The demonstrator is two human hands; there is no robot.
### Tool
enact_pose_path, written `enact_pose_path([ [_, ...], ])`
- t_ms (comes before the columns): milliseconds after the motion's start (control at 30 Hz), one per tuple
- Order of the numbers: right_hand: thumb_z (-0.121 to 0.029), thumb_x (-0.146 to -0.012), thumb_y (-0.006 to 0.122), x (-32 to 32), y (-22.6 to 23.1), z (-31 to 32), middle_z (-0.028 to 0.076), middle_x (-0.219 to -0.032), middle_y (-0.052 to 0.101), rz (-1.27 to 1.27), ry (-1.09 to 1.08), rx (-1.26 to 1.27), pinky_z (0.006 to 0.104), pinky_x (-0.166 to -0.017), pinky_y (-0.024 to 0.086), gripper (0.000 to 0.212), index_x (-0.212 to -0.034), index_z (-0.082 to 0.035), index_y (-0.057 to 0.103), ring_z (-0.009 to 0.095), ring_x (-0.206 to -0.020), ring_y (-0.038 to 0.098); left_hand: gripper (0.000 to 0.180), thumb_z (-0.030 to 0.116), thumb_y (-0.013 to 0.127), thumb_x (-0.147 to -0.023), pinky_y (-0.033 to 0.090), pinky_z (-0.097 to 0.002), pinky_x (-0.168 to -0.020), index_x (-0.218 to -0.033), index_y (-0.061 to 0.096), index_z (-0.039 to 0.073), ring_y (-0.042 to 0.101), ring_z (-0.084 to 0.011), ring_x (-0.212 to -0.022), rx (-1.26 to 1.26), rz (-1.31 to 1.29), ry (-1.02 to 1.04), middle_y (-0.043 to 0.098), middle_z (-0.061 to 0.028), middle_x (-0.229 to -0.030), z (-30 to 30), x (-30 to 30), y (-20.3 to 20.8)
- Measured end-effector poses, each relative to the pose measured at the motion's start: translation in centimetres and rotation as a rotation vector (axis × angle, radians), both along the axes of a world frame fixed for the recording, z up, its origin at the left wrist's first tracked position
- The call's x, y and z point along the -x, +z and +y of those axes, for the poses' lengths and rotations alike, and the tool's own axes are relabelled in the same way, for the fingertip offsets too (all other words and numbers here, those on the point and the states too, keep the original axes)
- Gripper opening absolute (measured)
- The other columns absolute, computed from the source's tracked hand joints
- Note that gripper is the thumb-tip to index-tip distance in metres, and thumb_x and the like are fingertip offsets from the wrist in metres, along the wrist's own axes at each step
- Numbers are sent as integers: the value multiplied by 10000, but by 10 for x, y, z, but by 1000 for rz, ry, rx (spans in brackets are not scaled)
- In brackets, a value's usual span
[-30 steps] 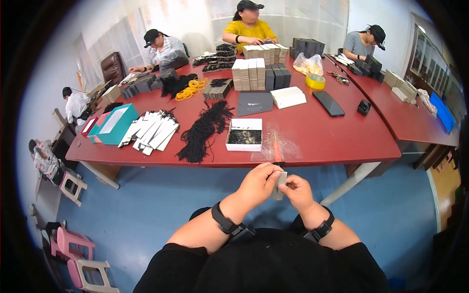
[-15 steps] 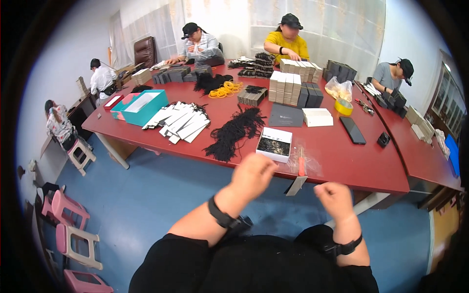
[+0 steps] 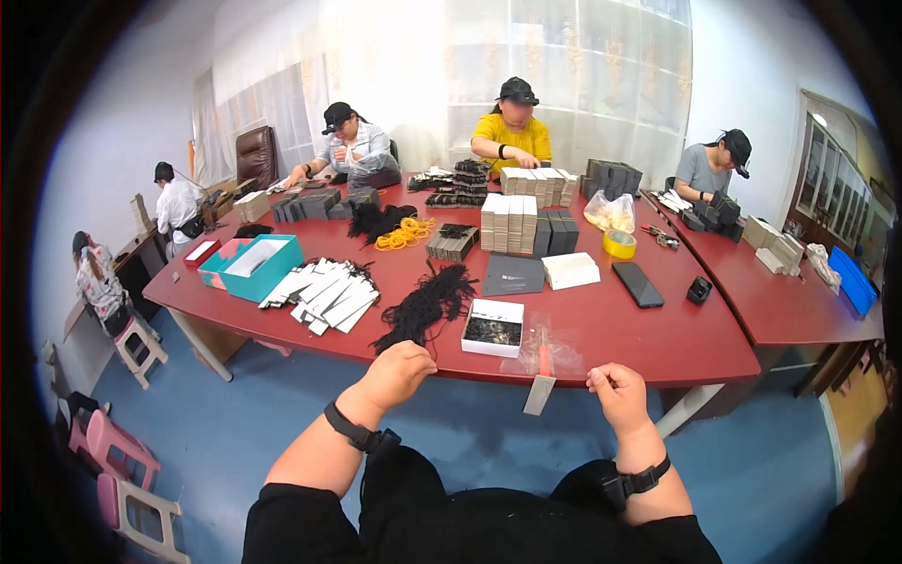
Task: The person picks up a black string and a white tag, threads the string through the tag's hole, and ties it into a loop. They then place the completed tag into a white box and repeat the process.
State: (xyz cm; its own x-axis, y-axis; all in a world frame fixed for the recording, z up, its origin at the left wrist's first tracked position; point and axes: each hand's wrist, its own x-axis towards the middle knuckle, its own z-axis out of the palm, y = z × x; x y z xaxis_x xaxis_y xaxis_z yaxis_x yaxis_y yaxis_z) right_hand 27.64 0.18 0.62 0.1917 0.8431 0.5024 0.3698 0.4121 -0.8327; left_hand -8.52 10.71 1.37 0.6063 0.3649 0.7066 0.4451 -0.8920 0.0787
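My left hand [image 3: 398, 376] is over the table's front edge, just below a pile of black cords [image 3: 427, 305]. Its fingers are pinched together, and anything between them is too small to make out. My right hand [image 3: 618, 389] is curled closed in front of the edge; what it may hold is hidden. Between my hands a narrow pale card [image 3: 538, 395] hangs over the edge, below an orange-red piece [image 3: 544, 359] on clear plastic film [image 3: 564, 350]. A white box [image 3: 493, 341] of small black pieces stands behind, between the cords and the film.
White card strips [image 3: 324, 293] and a teal box [image 3: 252, 268] lie to the left. Behind are yellow cords [image 3: 404, 233], card stacks [image 3: 508, 224] and a dark grey sheet [image 3: 513, 275]. Yellow tape [image 3: 618, 244] and a phone [image 3: 638, 285] lie right. Several people work around the tables.
My left hand has moved left, from in front of the white box to beside the black cords. The hanging card now shows its pale face. The view has shifted, with the table lower in it.
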Motion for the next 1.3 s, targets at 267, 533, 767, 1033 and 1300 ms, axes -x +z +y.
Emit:
enact_pose_path([
  [267, -128, -892, 579, -28, -6, 26, 18, -696, 602, 241, 3, -51, 217, -611, 442, 174, -786, 5, 618, 76, -649, 550, 418, 223, 759, -625, 389, -391, -812, -989, 594, 103, 518, -249, -915, -69, 58, 144, 553, -38, -928, 3, -4, 6],
  [533, -142, -873, 603, -36, 3, 33, -30, -639, 520, 87, -40, 30, 198, -542, 357, 166, -755, -25, 597, 39, -600, 452, 201, 226, 730, -680, 358, -372, -844, -832, 661, 114, 520, -197, -899, -103, -37, 260, 573, 11, -897, -1, -9, -12],
  [767, -116, -862, 599, -35, 0, 25, -34, -653, 544, 82, 51, 86, 205, -548, 381, 131, -776, -18, 616, 41, -608, 474, 130, 144, 716, -691, 385, -362, -775, -801, 649, 126, 545, -195, -807, -223, 18, 207, 588, 4, -812, -10, -6, -11],
  [1033, -121, -850, 609, -35, 4, 21, -28, -638, 540, 65, 28, 82, 214, -545, 379, 136, -776, -7, 614, 46, -595, 465, 227, 140, 698, -709, 421, -352, -726, -926, 642, 107, 542, -205, -782, -92, 14, 160, 575, 0, -834, -5, -12, -5],
  [1300, -137, -852, 613, -32, 3, 26, -24, -640, 543, 54, 32, 83, 218, -539, 384, 150, -777, -8, 614, 49, -596, 468, 114, 106, 726, -677, 420, -353, -712, -776, 670, 101, 556, -204, -760, -83, -34, 77, 584, -7, -766, 4, -7, -10],
])
